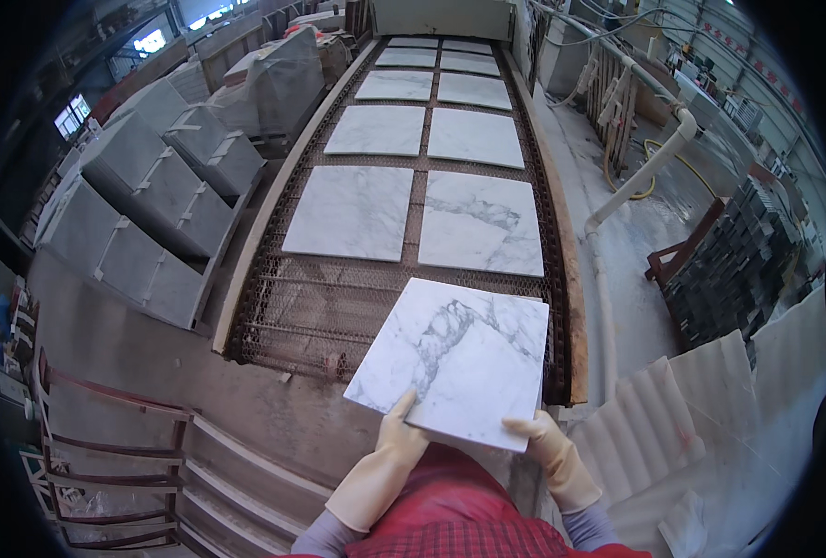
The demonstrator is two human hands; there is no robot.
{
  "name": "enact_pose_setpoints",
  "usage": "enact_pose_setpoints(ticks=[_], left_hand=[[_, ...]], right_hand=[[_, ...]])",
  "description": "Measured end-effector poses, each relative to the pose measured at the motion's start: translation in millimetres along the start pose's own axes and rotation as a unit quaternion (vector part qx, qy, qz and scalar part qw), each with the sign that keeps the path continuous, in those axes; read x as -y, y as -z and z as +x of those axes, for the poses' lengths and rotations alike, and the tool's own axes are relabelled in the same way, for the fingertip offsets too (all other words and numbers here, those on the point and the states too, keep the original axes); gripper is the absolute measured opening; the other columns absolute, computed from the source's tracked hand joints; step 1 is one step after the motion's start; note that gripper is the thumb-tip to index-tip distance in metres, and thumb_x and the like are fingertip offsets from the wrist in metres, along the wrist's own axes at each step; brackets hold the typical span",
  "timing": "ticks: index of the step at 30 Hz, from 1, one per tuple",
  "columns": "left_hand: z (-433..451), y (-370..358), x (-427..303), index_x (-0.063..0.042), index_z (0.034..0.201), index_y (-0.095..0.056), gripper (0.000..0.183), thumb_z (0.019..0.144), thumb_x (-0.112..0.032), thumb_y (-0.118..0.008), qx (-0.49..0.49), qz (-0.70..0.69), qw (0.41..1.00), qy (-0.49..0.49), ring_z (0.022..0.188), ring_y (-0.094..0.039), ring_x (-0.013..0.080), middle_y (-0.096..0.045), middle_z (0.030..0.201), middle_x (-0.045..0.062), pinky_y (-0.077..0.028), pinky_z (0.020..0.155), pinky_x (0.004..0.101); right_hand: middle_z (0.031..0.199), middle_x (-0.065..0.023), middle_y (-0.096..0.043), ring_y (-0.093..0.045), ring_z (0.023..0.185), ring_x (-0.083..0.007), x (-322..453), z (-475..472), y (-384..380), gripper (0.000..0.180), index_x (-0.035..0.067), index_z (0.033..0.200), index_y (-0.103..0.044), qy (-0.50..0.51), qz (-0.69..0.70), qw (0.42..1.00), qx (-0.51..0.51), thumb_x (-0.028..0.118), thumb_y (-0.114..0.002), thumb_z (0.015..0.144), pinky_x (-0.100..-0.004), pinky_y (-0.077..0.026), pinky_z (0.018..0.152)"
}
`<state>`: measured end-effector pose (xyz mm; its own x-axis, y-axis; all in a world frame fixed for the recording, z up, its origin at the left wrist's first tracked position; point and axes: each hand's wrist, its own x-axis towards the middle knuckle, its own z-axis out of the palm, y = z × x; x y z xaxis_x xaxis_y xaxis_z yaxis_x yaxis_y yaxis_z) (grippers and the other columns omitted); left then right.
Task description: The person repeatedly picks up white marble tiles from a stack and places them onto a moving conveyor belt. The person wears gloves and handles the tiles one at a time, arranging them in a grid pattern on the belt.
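A square white marble tile (465, 356) with grey veins is held by its near edge, tilted, over the near end of a wire-mesh conveyor belt (301, 314). My left hand (402, 434), in a cream rubber glove, grips its near left part with the thumb on top. My right hand (549, 446), gloved alike, pinches the near right corner. A pale edge shows below the tile's right side; I cannot tell whether it is a second tile. Farther along the belt, similar tiles lie flat in two rows, the nearest being a left tile (350, 213) and a right tile (482, 223).
Raised side rails (573, 307) border the belt. Left of it, grey stone slabs (155, 188) stand stacked, with a metal rack (179, 453) nearer me. At right are a white pipe (597, 279), a stack of dark stone pieces (733, 258) and wavy pale sheets (650, 425).
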<state>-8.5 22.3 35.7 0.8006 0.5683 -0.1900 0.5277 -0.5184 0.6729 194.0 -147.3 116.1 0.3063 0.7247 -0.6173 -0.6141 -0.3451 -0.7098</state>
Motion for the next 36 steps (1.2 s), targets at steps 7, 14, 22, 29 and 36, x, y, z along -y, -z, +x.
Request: enact_pose_setpoints(ticks=[7,14,22,29,36], left_hand=[[-24.1,56.0,2.4,0.002,0.120,-0.063,0.034,0.087,-0.003,-0.072,-0.188,-0.564,0.788,0.162,0.104,-0.064,0.0151,-0.069,0.112,0.009,-0.052,0.092,0.0290],[-34.4,110.6,61.7,-0.001,0.109,-0.067,0.023,0.088,0.007,-0.063,-0.299,-0.659,0.685,0.082,0.106,-0.065,0.0274,-0.066,0.115,0.018,-0.056,0.091,0.0438],[-26.1,144.6,132.5,-0.001,0.108,-0.068,0.021,0.088,0.006,-0.066,-0.325,-0.481,0.804,0.128,0.100,-0.065,0.0231,-0.068,0.110,0.015,-0.057,0.083,0.0377],[-14.1,127.5,173.9,0.007,0.116,-0.064,0.033,0.084,0.013,-0.067,-0.316,-0.548,0.760,0.145,0.102,-0.064,0.0206,-0.067,0.112,0.017,-0.056,0.088,0.0345],[-8.2,109.7,236.8,0.001,0.120,-0.062,0.037,0.088,-0.013,-0.072,-0.183,-0.842,0.413,0.293,0.114,-0.061,0.0317,-0.062,0.129,0.016,-0.052,0.095,0.0493]], right_hand=[[0.108,-0.0208,-0.069,-0.070,0.092,-0.0284,6.2,8.9,-59.5,0.047,-0.011,0.121,-0.060,-0.014,0.059,0.992,0.107,0.021,-0.071,0.088,-0.0360,-0.055,0.086],[0.105,-0.0156,-0.070,-0.069,0.090,-0.0260,-5.6,84.0,-131.7,0.039,-0.006,0.118,-0.063,-0.039,0.037,0.978,0.202,0.021,-0.067,0.091,-0.0361,-0.054,0.083],[0.109,-0.0117,-0.070,-0.067,0.095,-0.0213,-22.0,146.3,-187.9,0.041,-0.002,0.119,-0.064,-0.068,0.020,0.967,0.246,0.024,-0.071,0.089,-0.0335,-0.052,0.085],[0.117,-0.0134,-0.068,-0.066,0.101,-0.0241,-52.5,157.2,-206.5,0.043,-0.003,0.126,-0.059,-0.124,0.045,0.984,0.118,0.025,-0.066,0.094,-0.0358,-0.052,0.093],[0.126,-0.0186,-0.062,-0.060,0.107,-0.0235,-96.5,149.9,-209.6,0.064,0.000,0.140,-0.042,-0.326,0.038,0.932,0.154,0.052,-0.041,0.103,-0.0384,-0.049,0.102]])
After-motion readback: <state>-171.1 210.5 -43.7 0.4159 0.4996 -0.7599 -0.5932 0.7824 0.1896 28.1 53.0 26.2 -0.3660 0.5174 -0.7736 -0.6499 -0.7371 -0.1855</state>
